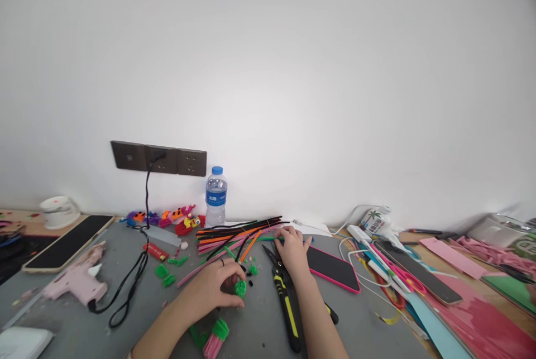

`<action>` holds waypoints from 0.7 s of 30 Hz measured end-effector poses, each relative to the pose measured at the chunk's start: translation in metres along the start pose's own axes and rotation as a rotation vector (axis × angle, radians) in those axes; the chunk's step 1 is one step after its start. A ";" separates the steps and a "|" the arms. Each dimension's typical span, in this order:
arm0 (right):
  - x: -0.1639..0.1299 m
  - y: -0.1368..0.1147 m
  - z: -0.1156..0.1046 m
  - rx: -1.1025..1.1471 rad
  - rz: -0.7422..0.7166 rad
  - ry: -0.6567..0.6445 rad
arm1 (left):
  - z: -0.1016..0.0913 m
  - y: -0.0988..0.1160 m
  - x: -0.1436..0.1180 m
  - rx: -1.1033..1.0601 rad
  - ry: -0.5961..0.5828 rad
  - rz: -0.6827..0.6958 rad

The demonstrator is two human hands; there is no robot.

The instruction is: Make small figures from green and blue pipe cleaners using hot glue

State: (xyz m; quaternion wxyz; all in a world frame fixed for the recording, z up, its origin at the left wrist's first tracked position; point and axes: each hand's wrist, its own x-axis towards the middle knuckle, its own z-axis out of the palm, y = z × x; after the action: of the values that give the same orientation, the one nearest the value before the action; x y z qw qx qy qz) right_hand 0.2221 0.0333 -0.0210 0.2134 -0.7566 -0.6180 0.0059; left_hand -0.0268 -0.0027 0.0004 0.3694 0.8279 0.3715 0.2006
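Note:
My left hand [211,289] is closed, with thumb and fingers pinching a small green coil of pipe cleaner [240,288]. Below it, a pink bundle with a green fuzzy top [219,332] lies on the grey mat. My right hand [292,244] is at the right end of the pile of pipe cleaners [234,236], fingers bent and apart over a green strand. Whether its fingertips touch the strand is hard to see. Black-and-yellow pliers [286,306] lie with jaws parted, partly hidden under my right forearm. Green fuzzy pieces [165,274] are scattered left of my left hand.
A pink glue gun [79,281] with its black cord lies left, near a phone [69,243]. A water bottle [216,197] stands against the wall. To the right are a pink-edged phone [334,269], white cables, pink scissors [402,269] and coloured sheets [486,314].

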 end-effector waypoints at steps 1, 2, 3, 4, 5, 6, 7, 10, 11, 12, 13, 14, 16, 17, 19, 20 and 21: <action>0.000 0.000 -0.002 0.007 -0.003 0.007 | 0.000 -0.001 0.000 -0.003 0.002 -0.003; 0.000 0.000 -0.004 0.016 -0.007 0.014 | 0.000 -0.001 0.000 -0.007 0.003 -0.006; 0.001 0.001 -0.006 0.023 -0.013 0.021 | 0.000 -0.002 0.000 -0.011 0.004 -0.007; 0.001 0.002 -0.010 0.032 -0.016 0.034 | 0.000 -0.002 0.000 -0.014 0.005 -0.007; 0.001 0.003 -0.014 0.048 -0.018 0.056 | 0.000 -0.002 0.000 -0.014 0.006 -0.005; 0.001 0.005 -0.018 0.070 -0.019 0.086 | 0.000 -0.002 0.000 -0.011 0.007 -0.005; 0.001 0.007 -0.023 0.099 -0.020 0.124 | 0.000 -0.001 0.000 -0.005 0.010 -0.006; -0.001 0.012 -0.038 0.197 -0.026 0.252 | -0.001 0.002 -0.001 0.010 0.020 -0.014; -0.001 0.013 -0.043 0.220 -0.032 0.290 | -0.002 0.003 -0.001 0.010 0.022 -0.019; -0.002 0.014 -0.047 0.237 -0.040 0.330 | -0.002 0.004 -0.001 0.006 0.024 -0.023; -0.003 0.014 -0.051 0.253 -0.051 0.369 | -0.003 0.005 -0.001 0.001 0.026 -0.027; -0.003 0.013 -0.054 0.269 -0.070 0.399 | -0.003 0.006 -0.002 -0.007 0.031 -0.032; -0.004 0.009 -0.057 0.312 -0.121 0.415 | -0.004 0.007 -0.002 -0.028 0.049 -0.036; -0.004 0.007 -0.056 0.335 -0.147 0.397 | -0.005 0.007 -0.003 -0.038 0.063 -0.037; -0.003 0.003 -0.053 0.373 -0.180 0.327 | -0.005 0.008 -0.003 -0.055 0.086 -0.054; -0.003 0.002 -0.050 0.381 -0.177 0.294 | -0.005 0.008 -0.003 -0.060 0.094 -0.070; -0.002 0.001 -0.046 0.378 -0.159 0.268 | -0.005 0.008 -0.003 -0.060 0.100 -0.089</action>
State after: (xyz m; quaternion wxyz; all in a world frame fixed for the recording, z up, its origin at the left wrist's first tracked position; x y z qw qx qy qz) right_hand 0.2353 0.0164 0.0203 0.4312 -0.6462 -0.6297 0.0044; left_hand -0.0286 -0.0064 0.0098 0.3833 0.7881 0.4198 0.2362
